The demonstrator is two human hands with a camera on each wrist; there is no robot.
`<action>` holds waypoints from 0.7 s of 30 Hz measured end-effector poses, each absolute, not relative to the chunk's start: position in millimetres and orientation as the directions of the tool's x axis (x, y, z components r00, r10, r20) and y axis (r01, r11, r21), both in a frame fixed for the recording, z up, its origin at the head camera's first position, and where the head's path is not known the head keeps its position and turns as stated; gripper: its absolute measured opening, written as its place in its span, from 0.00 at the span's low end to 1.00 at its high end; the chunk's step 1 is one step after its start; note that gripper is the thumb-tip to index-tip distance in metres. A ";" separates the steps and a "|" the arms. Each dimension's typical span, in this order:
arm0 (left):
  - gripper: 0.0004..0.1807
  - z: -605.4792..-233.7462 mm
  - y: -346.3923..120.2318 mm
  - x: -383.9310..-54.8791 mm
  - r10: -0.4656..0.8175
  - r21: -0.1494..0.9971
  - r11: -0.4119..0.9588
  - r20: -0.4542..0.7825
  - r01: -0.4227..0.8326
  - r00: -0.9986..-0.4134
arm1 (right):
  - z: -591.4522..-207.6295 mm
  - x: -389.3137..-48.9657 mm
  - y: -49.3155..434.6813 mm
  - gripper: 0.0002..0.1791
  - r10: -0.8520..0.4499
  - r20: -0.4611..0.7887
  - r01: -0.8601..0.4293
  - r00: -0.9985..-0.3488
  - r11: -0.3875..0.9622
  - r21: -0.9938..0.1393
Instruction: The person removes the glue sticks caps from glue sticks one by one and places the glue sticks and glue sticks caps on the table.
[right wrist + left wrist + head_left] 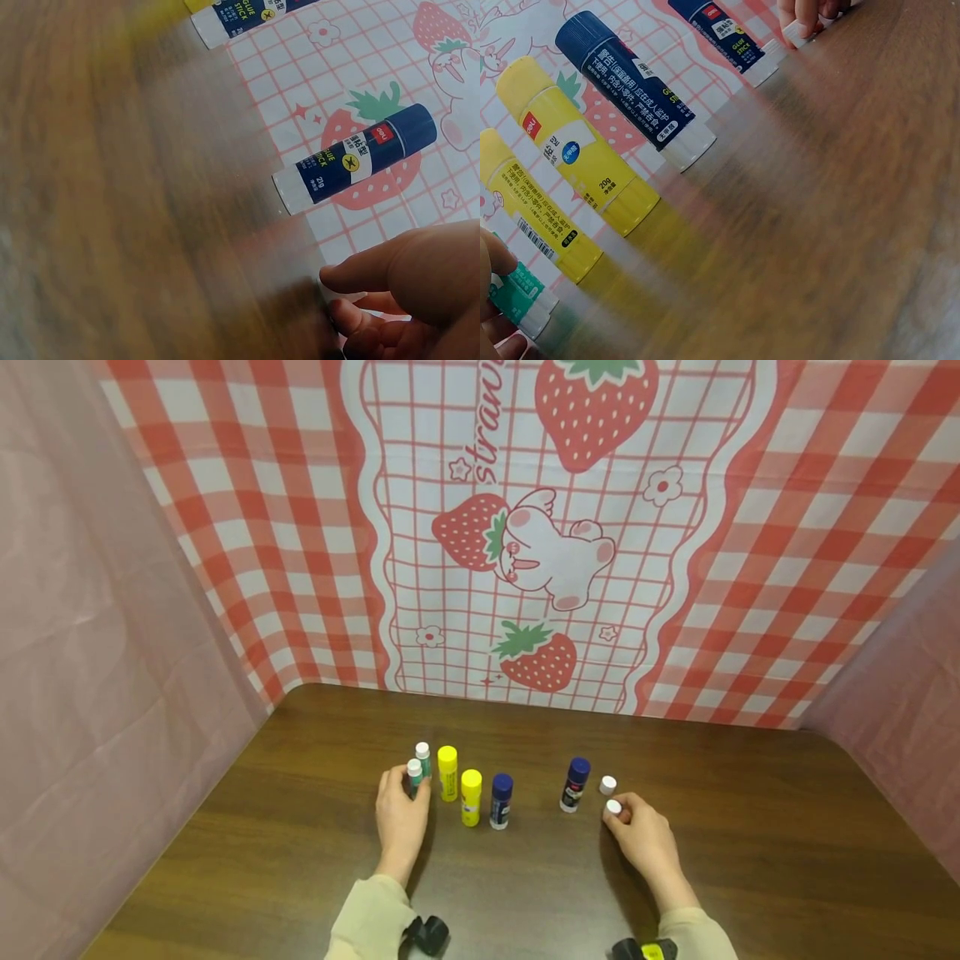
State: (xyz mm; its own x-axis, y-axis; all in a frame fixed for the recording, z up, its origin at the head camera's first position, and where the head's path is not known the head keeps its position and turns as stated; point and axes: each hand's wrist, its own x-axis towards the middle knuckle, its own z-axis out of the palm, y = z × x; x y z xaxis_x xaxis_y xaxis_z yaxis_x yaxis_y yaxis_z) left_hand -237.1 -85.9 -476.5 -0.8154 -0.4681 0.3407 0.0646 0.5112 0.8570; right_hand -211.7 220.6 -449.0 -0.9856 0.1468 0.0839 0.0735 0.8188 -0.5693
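At the left of the row, my left hand [401, 818] grips a small green glue stick with a white cap [415, 768]. A second green glue stick [423, 760] stands just behind it. In the left wrist view, fingertips lie on the green label [517, 291] near the table. Over on the right, my right hand [645, 833] pinches a small white cylinder [613, 807] between thumb and fingers, down at the tabletop. Another small white cylinder [608, 785] sits just beyond it. Fingers mostly hide the held one in the right wrist view.
Two yellow glue sticks [447, 774] [471, 797] stand upright beside the left hand. One dark blue glue stick [502, 802] is to their right, and another blue one [575, 785] stands nearer the right hand. A strawberry-print cloth [525, 568] hangs behind the brown table [525, 893].
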 end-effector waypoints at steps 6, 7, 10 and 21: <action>0.19 -477.8 -84.8 -236.8 -0.470 0.862 0.503 0.340 0.070 -0.815 | -448.3 -211.8 219.5 0.21 0.142 0.072 0.075 -0.987 0.812 -0.579; 0.20 -478.0 -84.6 -236.8 -0.471 0.860 0.504 0.349 0.078 -0.810 | -447.9 -211.6 219.4 0.22 0.142 0.070 0.075 -0.987 0.812 -0.579; 0.23 -479.0 -84.0 -237.0 -0.474 0.844 0.522 0.406 0.122 -0.781 | -445.1 -210.4 218.4 0.23 0.143 0.061 0.083 -0.988 0.818 -0.569; 0.24 -477.7 -85.5 -235.3 -0.411 0.753 0.587 0.594 0.298 -0.691 | -414.1 -198.0 204.9 0.29 0.169 0.088 0.120 -0.982 0.906 -0.405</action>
